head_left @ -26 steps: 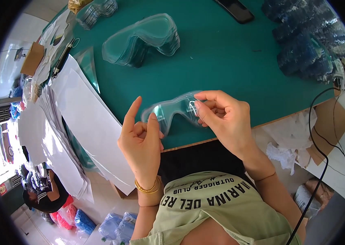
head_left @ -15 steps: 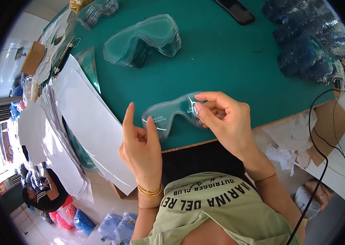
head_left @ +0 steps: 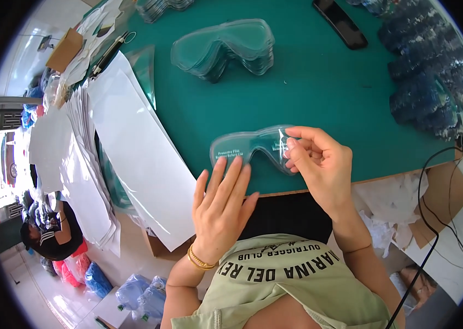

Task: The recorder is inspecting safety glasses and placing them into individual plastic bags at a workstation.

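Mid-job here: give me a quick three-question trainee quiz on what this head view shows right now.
1. True or false: the right hand pinches the right end of the clear goggle lens.
2. The left hand is: A) flat with fingers spread at the lens's lower edge, B) gripping the black phone, C) lifting the white sheets.
3. Fill in: beyond the held lens, on the green table, lies a ____ of similar clear lenses.

Key: 1 true; 2 A; 3 stack.
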A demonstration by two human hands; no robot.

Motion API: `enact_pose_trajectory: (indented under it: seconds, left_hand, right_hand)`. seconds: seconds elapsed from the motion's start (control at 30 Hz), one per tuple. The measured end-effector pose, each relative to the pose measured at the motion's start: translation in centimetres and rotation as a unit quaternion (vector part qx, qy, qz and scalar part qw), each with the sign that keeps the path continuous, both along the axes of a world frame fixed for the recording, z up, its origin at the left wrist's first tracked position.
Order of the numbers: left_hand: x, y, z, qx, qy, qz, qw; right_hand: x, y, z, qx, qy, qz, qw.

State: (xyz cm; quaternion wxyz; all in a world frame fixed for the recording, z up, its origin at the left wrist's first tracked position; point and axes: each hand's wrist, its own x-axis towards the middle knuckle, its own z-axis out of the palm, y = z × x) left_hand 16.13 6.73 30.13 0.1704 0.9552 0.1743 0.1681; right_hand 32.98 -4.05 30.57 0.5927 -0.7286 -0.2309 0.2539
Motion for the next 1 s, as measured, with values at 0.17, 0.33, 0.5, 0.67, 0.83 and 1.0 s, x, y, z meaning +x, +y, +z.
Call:
enact_pose_trajectory:
  seconds: [0.17, 0.33, 0.5, 0.67, 0.83, 1.0]
  left_hand:
    - [-3.5, 1.0, -0.4, 0.014, -0.112, 0.021, 0.993]
    - [1.2, 0.5, 0.4, 0.01, -0.19, -0.015, 0.982]
    - [4.1, -1.2, -0.8, -0.002, -0.016, -0.036, 0.999]
    - [4.6, -1.6, 0.2, -0.002, 0.015, -0.046, 0.999]
    - [2.6, -1.1, 1.5, -0.04, -0.057, -0.069, 0.995]
    - [-2.1, 0.7, 1.6, -0.065, -0.114, 0.0, 0.991]
  right_hand:
    - [-0.1, -0.1, -0.1, 0.012, -0.005, -0.002, 1.0]
    - [-0.1, -0.3, 0.0, -0.004, 0.0, 0.0, 1.0]
    - [1.3, -1.4, 1.1, 0.012, 0.005, -0.03, 0.999]
    - [6.5, -0.1, 4.7, 0.03, -0.141, -0.016, 0.989]
    - [10.1, 8.8, 6.4, 0.008, -0.351, 0.143, 0.926]
    - [11.5, 15.1, 4.7, -0.036, -0.541, 0.231, 0.808]
